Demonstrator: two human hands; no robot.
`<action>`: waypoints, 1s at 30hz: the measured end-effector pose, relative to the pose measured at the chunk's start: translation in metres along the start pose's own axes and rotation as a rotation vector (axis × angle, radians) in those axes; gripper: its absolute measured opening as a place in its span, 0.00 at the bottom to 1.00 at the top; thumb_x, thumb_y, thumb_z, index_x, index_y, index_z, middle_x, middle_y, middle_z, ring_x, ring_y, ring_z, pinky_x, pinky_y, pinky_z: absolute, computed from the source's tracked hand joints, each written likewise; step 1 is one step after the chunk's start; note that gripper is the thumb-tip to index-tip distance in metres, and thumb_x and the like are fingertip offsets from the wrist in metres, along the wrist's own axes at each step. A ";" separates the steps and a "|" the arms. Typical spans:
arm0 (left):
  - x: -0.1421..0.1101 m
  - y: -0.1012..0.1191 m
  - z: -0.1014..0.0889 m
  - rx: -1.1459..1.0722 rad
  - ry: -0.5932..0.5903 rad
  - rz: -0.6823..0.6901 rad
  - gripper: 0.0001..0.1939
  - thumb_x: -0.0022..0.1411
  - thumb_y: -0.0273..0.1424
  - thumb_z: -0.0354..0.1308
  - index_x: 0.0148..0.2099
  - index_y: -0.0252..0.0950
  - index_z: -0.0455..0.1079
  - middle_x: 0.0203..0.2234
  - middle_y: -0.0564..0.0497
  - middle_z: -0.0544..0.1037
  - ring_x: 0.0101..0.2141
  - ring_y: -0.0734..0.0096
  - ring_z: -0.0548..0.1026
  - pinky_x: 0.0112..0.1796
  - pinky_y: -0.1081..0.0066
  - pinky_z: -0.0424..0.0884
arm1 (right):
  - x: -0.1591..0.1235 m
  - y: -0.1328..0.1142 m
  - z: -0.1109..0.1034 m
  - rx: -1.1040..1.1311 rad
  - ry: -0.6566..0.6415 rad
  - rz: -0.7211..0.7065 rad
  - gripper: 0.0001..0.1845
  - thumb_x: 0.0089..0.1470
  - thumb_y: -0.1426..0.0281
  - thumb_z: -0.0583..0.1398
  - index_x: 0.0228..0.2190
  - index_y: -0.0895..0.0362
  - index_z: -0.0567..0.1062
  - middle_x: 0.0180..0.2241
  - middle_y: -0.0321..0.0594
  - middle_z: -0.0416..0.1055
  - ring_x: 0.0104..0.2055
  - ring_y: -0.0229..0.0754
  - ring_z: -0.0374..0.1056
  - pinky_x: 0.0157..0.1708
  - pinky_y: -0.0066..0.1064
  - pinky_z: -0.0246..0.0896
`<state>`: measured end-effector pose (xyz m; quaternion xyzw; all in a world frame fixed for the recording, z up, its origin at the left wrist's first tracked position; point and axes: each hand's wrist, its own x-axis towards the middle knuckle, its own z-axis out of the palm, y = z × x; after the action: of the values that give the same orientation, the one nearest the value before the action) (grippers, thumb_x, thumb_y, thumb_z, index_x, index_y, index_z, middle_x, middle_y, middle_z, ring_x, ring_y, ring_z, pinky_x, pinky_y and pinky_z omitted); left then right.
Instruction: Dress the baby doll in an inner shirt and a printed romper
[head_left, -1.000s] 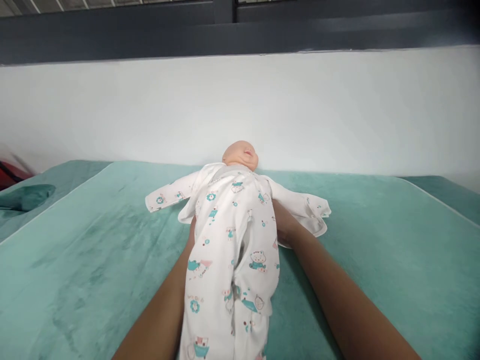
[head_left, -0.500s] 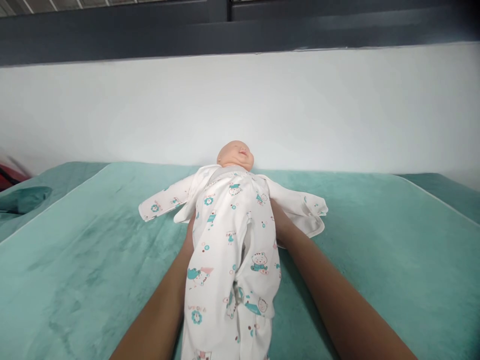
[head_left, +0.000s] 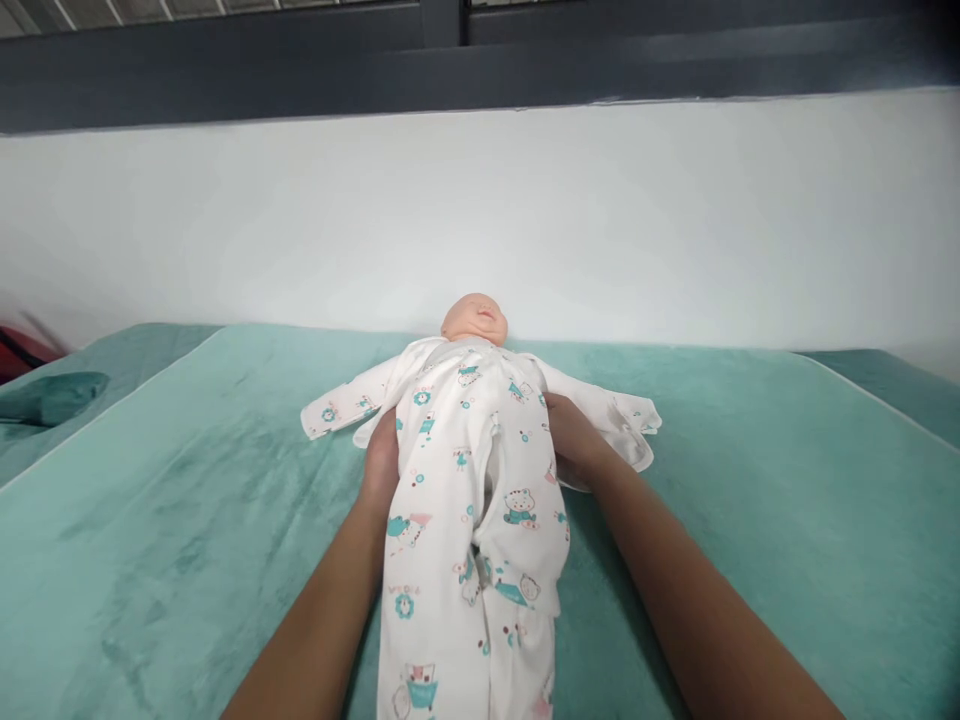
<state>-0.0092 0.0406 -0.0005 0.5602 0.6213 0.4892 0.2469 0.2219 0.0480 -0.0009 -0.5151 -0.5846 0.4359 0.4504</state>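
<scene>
A baby doll [head_left: 474, 320] lies face up, its head close to the wall. It wears a white printed jacket [head_left: 352, 402], which hangs open at the sides, and white printed trousers [head_left: 435, 500] drawn high up its chest. On the doll's left side in the picture, my left hand [head_left: 382, 455] grips its flank, fingers hidden behind the cloth. My right hand [head_left: 571, 435] clasps the opposite side, beside the loose jacket flap, and its fingertips are tucked out of sight under the doll. The trouser legs reach the bottom edge of the view.
A green plush cover [head_left: 195, 500] spreads under the doll. Behind it rises a white wall [head_left: 480, 200] with a dark window frame [head_left: 300, 70] above. Something red [head_left: 22, 350] shows at the far left edge, by a fold of green cloth [head_left: 52, 398].
The doll has sunk slightly and shifted a little right, its left-hand sleeve swinging inward. Both hands stay at its sides, and more of the left hand now shows.
</scene>
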 end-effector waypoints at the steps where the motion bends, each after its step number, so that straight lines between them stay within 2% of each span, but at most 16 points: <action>1: 0.003 0.000 -0.001 -0.007 -0.008 -0.015 0.15 0.67 0.39 0.56 0.52 0.37 0.72 0.49 0.46 0.76 0.47 0.61 0.75 0.48 0.59 0.74 | 0.002 0.001 -0.002 -0.031 0.010 0.008 0.13 0.48 0.63 0.60 0.28 0.57 0.80 0.29 0.43 0.79 0.35 0.52 0.70 0.33 0.39 0.66; 4: 0.011 0.002 -0.005 -0.049 -0.036 -0.133 0.11 0.65 0.37 0.55 0.43 0.39 0.77 0.42 0.48 0.81 0.47 0.57 0.76 0.46 0.61 0.74 | 0.008 0.001 -0.005 -0.216 0.115 -0.010 0.12 0.48 0.65 0.57 0.25 0.57 0.79 0.28 0.41 0.79 0.35 0.52 0.69 0.33 0.38 0.63; 7: 0.010 0.010 -0.009 -0.098 -0.021 -0.210 0.12 0.61 0.37 0.56 0.41 0.38 0.77 0.41 0.49 0.82 0.47 0.55 0.76 0.47 0.61 0.73 | 0.010 -0.001 -0.006 -0.362 0.234 -0.049 0.13 0.50 0.67 0.54 0.26 0.55 0.78 0.30 0.41 0.78 0.35 0.50 0.69 0.34 0.38 0.61; 13: 0.005 0.024 -0.013 -0.044 0.109 0.013 0.15 0.62 0.37 0.55 0.47 0.40 0.76 0.44 0.50 0.81 0.45 0.61 0.76 0.50 0.65 0.71 | 0.012 0.000 -0.001 -0.302 0.382 -0.169 0.14 0.54 0.67 0.54 0.36 0.51 0.78 0.35 0.39 0.78 0.38 0.48 0.71 0.41 0.40 0.62; 15: 0.013 0.027 -0.012 -0.006 0.059 0.057 0.15 0.63 0.37 0.53 0.48 0.41 0.76 0.44 0.50 0.81 0.44 0.61 0.76 0.50 0.65 0.71 | 0.014 0.000 0.001 -0.272 0.386 -0.256 0.14 0.55 0.67 0.53 0.38 0.52 0.78 0.39 0.41 0.77 0.42 0.48 0.71 0.45 0.41 0.62; 18: 0.032 0.029 -0.012 0.102 -0.056 0.150 0.15 0.64 0.37 0.52 0.45 0.42 0.78 0.43 0.50 0.81 0.44 0.60 0.76 0.50 0.64 0.69 | 0.017 0.000 0.003 -0.218 0.320 -0.348 0.16 0.56 0.69 0.52 0.40 0.53 0.77 0.44 0.42 0.76 0.47 0.47 0.69 0.49 0.39 0.62; 22: 0.058 0.032 -0.013 0.277 -0.140 0.316 0.12 0.62 0.34 0.52 0.37 0.40 0.77 0.41 0.46 0.80 0.47 0.56 0.73 0.54 0.60 0.65 | 0.019 0.002 0.005 -0.165 0.290 -0.319 0.16 0.56 0.69 0.52 0.40 0.52 0.78 0.44 0.39 0.76 0.46 0.45 0.69 0.48 0.37 0.62; 24: 0.065 0.034 -0.015 0.260 -0.188 0.297 0.09 0.60 0.34 0.54 0.36 0.39 0.76 0.42 0.47 0.79 0.48 0.56 0.72 0.54 0.60 0.65 | 0.022 0.005 0.005 -0.158 0.310 -0.302 0.15 0.57 0.69 0.52 0.40 0.52 0.78 0.44 0.39 0.76 0.47 0.45 0.69 0.49 0.38 0.61; 27: 0.067 0.034 -0.018 0.129 -0.283 0.175 0.07 0.58 0.34 0.56 0.37 0.40 0.74 0.46 0.49 0.76 0.46 0.61 0.73 0.48 0.65 0.68 | 0.025 0.007 0.006 -0.160 0.327 -0.277 0.15 0.57 0.68 0.52 0.40 0.51 0.78 0.44 0.39 0.75 0.48 0.45 0.69 0.51 0.39 0.60; 30: 0.067 0.031 -0.015 0.068 -0.291 0.099 0.06 0.58 0.34 0.56 0.37 0.40 0.72 0.46 0.50 0.77 0.43 0.64 0.74 0.44 0.67 0.69 | 0.027 0.006 0.006 -0.168 0.306 -0.254 0.14 0.56 0.67 0.54 0.40 0.51 0.78 0.45 0.40 0.74 0.48 0.46 0.68 0.50 0.39 0.61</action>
<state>-0.0244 0.0955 0.0490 0.6631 0.5668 0.3928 0.2910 0.2159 0.0754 -0.0062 -0.5332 -0.6039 0.2420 0.5408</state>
